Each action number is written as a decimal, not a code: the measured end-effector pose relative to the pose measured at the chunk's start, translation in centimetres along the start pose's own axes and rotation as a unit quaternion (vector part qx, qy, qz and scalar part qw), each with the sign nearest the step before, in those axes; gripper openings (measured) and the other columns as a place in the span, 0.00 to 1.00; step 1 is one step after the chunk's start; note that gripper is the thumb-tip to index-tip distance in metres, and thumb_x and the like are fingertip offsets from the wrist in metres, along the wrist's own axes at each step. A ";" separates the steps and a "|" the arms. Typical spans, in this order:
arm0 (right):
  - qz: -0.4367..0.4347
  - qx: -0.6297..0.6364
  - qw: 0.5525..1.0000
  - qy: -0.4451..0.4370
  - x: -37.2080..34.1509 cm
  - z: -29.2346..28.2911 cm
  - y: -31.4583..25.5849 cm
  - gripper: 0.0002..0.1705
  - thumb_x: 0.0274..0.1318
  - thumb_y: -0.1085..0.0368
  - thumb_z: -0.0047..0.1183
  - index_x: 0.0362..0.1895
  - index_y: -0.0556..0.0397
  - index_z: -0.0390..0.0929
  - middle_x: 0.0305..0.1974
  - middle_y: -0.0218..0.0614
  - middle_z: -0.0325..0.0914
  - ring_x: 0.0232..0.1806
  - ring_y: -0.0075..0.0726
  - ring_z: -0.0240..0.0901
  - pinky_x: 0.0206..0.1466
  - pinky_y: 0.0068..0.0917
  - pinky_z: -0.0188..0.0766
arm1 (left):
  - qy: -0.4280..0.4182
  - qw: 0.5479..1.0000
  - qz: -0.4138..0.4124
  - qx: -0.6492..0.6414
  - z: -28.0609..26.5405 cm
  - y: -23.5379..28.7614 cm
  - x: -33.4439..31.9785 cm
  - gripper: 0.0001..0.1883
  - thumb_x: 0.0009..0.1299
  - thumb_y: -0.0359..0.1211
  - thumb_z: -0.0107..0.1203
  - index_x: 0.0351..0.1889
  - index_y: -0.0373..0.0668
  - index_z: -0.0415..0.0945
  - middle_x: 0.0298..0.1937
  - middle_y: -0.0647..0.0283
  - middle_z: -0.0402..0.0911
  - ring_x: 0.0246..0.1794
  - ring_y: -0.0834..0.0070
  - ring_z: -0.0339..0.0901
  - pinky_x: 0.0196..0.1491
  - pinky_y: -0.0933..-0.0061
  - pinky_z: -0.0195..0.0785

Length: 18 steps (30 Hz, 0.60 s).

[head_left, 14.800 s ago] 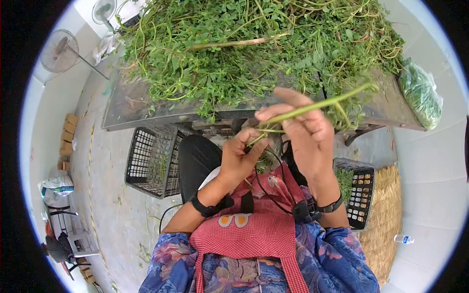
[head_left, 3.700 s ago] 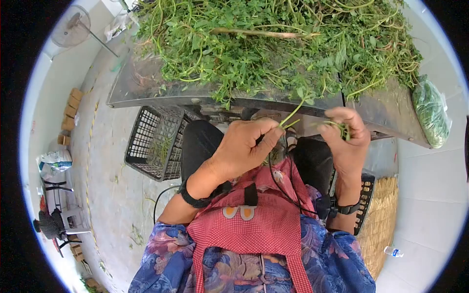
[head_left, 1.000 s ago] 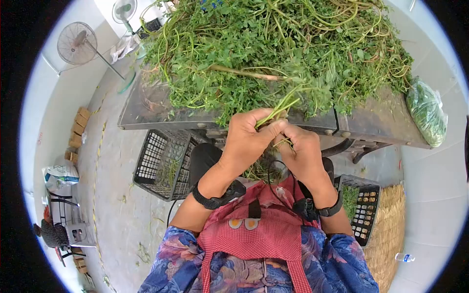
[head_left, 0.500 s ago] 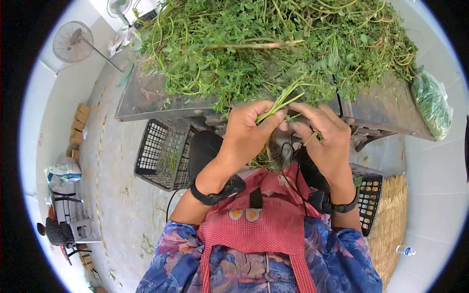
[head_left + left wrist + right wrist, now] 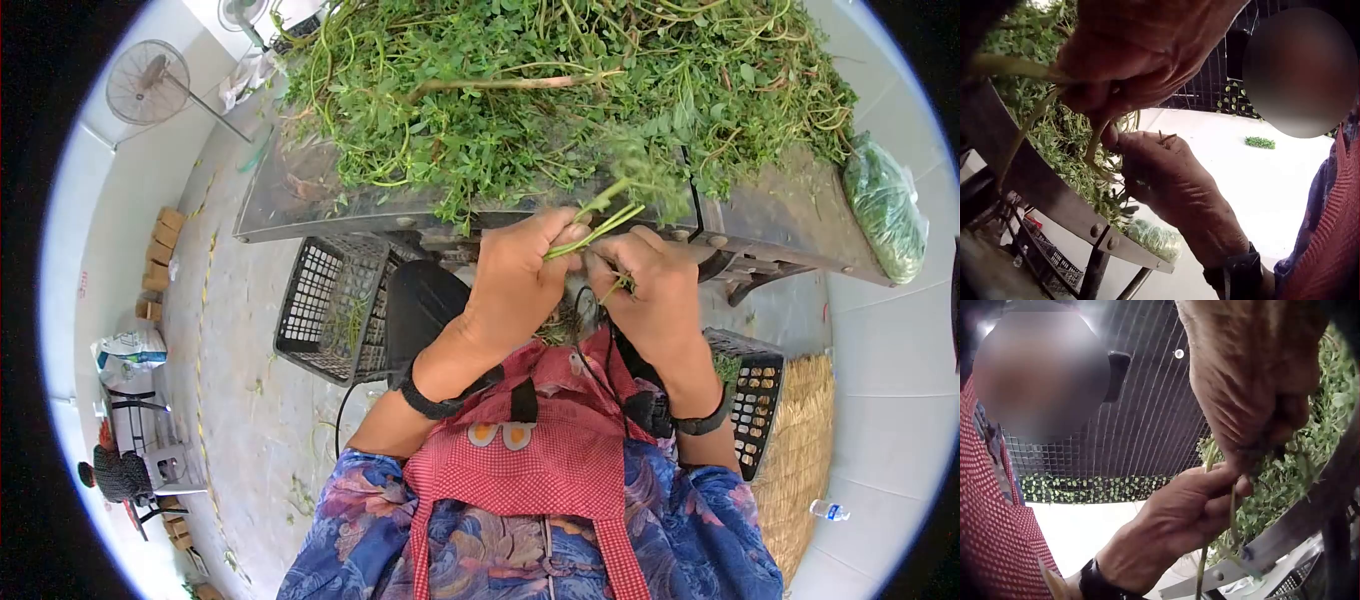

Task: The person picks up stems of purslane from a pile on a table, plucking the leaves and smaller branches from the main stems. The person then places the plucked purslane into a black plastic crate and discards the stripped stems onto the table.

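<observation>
My left hand (image 5: 525, 265) pinches a few green leafy stems (image 5: 625, 214) between thumb and fingers, just in front of the table edge. Their leafy tops spread toward the heap and look blurred. Close beside it, my right hand (image 5: 650, 295) has its fingers curled, with short green stem pieces (image 5: 617, 287) poking out of its grip. Its thumb and fingertips meet the left fingertips at the stems. From the left wrist view, the right hand (image 5: 1169, 184) shows below the left one. In the right wrist view a stem (image 5: 1202, 565) hangs down past the left hand (image 5: 1172, 519).
A large heap of leafy greens (image 5: 540, 110) covers much of the dark table (image 5: 800, 215). A bag of greens (image 5: 885, 210) lies at its right end. Black crates (image 5: 330, 310) stand below on both sides, beside a straw-covered block (image 5: 797, 430). Fans stand at far left.
Over the last half second my right hand has moved left, up against the left hand. Earlier the right hand held a long thick stem; now short pieces show in it.
</observation>
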State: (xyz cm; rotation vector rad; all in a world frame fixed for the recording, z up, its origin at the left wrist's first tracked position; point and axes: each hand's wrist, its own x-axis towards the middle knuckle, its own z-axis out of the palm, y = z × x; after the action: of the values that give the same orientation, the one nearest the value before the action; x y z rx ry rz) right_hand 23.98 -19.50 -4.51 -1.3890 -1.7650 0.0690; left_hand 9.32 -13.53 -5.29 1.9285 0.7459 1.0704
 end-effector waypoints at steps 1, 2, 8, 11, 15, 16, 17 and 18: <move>0.000 0.000 1.000 0.001 0.0 0.5 0.0 0.07 0.41 0.71 0.57 0.30 0.49 0.78 0.23 0.39 0.71 0.24 0.47 0.71 0.25 0.35 0.68 | 0.029 0.998 0.044 0.018 0.4 0.0 0.1 0.10 0.63 0.21 0.50 0.43 0.34 0.75 0.29 0.59 0.78 0.28 0.77 0.76 0.31 0.80 0.67; 0.001 -0.040 0.998 0.056 0.1 1.0 -0.1 0.07 0.41 0.71 0.57 0.30 0.50 0.78 0.23 0.40 0.72 0.24 0.47 0.72 0.25 0.35 0.68 | 0.058 0.994 0.087 0.036 0.6 0.0 0.1 0.09 0.68 0.24 0.48 0.43 0.34 0.76 0.24 0.66 0.76 0.23 0.86 0.71 0.27 0.84 0.65; 0.262 0.339 0.893 0.138 -0.3 -1.5 5.5 0.09 0.54 0.67 0.49 0.39 0.55 0.76 0.28 0.31 0.76 0.21 0.20 0.67 0.25 0.19 0.65 | 0.008 1.000 -0.021 -0.004 -1.6 1.1 -0.3 0.10 0.69 0.26 0.49 0.45 0.36 0.77 0.20 0.70 0.73 0.19 0.88 0.68 0.23 0.86 0.60; 0.330 0.488 0.802 0.097 -0.1 -4.0 2.3 0.06 0.55 0.68 0.49 0.37 0.54 0.74 0.26 0.27 0.73 0.22 0.17 0.65 0.25 0.15 0.62 | 0.008 0.985 -0.128 -0.115 -1.7 1.0 -0.1 0.10 0.70 0.28 0.47 0.45 0.37 0.77 0.18 0.74 0.70 0.18 0.90 0.64 0.22 0.87 0.56; 0.283 0.463 0.833 0.110 0.0 -5.3 1.3 0.06 0.55 0.68 0.50 0.37 0.55 0.74 0.25 0.23 0.71 0.25 0.15 0.64 0.29 0.14 0.62 | 0.006 0.986 -0.119 -0.117 -1.7 0.6 -0.1 0.11 0.72 0.30 0.46 0.45 0.37 0.78 0.17 0.76 0.67 0.16 0.91 0.62 0.22 0.88 0.56; 0.249 0.379 0.877 0.157 -0.2 -5.5 1.8 0.09 0.52 0.67 0.55 0.38 0.56 0.75 0.25 0.23 0.71 0.28 0.15 0.64 0.31 0.15 0.62 | 0.005 0.989 -0.114 -0.096 -1.7 0.7 -0.1 0.11 0.71 0.29 0.46 0.46 0.37 0.77 0.17 0.76 0.67 0.16 0.91 0.61 0.22 0.88 0.56; 0.247 0.379 0.877 0.158 -0.3 -5.7 1.6 0.09 0.52 0.67 0.55 0.38 0.56 0.75 0.25 0.23 0.71 0.28 0.15 0.64 0.31 0.15 0.62 | 0.004 0.992 -0.107 -0.074 -1.7 0.8 -0.1 0.11 0.70 0.28 0.47 0.46 0.37 0.76 0.18 0.76 0.67 0.16 0.91 0.61 0.22 0.88 0.56; 0.183 0.334 0.911 0.159 -0.3 -6.2 0.9 0.10 0.50 0.67 0.58 0.37 0.56 0.76 0.25 0.23 0.72 0.28 0.16 0.64 0.32 0.15 0.62 | 0.003 0.992 -0.106 -0.074 -1.5 0.7 -0.1 0.11 0.70 0.28 0.47 0.46 0.37 0.76 0.18 0.76 0.67 0.16 0.91 0.61 0.22 0.88 0.56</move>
State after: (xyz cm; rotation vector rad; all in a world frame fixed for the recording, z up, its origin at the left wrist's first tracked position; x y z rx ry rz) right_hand 28.64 -22.16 -1.25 -1.1132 -1.0419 0.5649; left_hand 8.08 -13.44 -4.24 1.6813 0.8303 0.9734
